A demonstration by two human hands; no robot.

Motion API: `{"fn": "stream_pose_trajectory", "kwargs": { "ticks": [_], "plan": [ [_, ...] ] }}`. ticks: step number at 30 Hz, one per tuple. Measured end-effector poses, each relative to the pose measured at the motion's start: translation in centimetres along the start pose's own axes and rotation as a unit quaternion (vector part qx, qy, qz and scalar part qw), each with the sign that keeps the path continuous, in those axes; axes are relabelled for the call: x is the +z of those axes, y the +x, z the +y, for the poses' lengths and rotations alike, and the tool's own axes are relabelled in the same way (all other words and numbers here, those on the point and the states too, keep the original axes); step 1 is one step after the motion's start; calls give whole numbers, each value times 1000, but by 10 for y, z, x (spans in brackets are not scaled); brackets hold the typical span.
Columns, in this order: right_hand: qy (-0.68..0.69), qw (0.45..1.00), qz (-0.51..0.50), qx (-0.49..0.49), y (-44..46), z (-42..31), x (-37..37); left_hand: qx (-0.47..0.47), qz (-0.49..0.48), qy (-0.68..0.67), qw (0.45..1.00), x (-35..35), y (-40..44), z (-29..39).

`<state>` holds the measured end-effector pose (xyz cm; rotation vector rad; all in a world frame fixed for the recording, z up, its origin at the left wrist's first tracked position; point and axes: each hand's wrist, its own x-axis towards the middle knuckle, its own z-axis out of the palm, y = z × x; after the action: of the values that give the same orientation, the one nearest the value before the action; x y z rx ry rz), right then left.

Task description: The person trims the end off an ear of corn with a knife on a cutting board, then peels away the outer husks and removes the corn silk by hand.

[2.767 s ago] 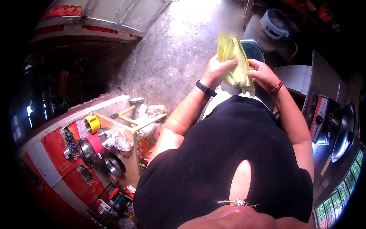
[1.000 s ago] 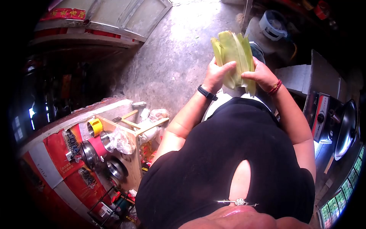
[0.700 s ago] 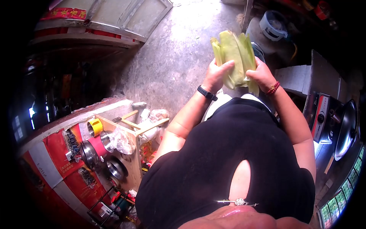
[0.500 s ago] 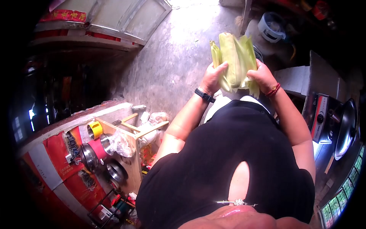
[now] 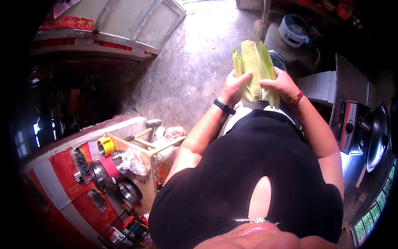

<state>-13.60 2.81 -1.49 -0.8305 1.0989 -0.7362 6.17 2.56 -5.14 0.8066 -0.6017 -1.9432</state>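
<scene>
In the head view, I hold a bundle of pale yellow-green corn husks [image 5: 251, 62] out in front of my body. My left hand [image 5: 234, 86] grips its left side, thumb laid over the front. On the other side, my right hand [image 5: 282, 86] is closed round the outer leaves, its thumb pressing near the middle. The husk tips point away from me, and some loose ends hang below my hands. Whether a cob lies inside is hidden. Behind the bundle, part of a dark bucket [image 5: 278, 59] shows near my right hand.
A whitish bucket [image 5: 291, 35] stands at the back right. To the right are a gas stove [image 5: 349, 126] and a wok [image 5: 377, 137]. At lower left, a wooden table [image 5: 145, 189] bears metal bowls, a yellow mug [image 5: 106, 146] and plastic bags. Concrete floor [image 5: 178, 70] stretches ahead.
My hands have come closer together, and the husk bundle is narrower. The right-hand leaves have been drawn inward, and more of the dark bucket shows behind.
</scene>
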Motion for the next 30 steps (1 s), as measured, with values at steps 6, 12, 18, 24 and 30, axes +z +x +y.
{"fn": "stream_pose_trajectory", "kwargs": {
  "ticks": [6, 12, 18, 24, 30],
  "plan": [
    [-4, 1000, 15, -2, 3, 3, -7, -5, 4, -7, 1000, 2, 3, 1],
    [17, 1000, 26, 2, 4, 0, -2, -9, 16, -6, 1000, 2, 5, 1],
    [12, 999, 38, -3, 11, 3, 4, 24, 32, 37, 998, 4, 5, -1],
    [-71, 995, 73, -24, 18, 11, 9, 79, 51, 126, 988, 9, 0, -1],
    [-61, 993, 99, -38, 28, 17, 16, 108, 47, 130, 984, 9, 0, 8]
  ]
}}
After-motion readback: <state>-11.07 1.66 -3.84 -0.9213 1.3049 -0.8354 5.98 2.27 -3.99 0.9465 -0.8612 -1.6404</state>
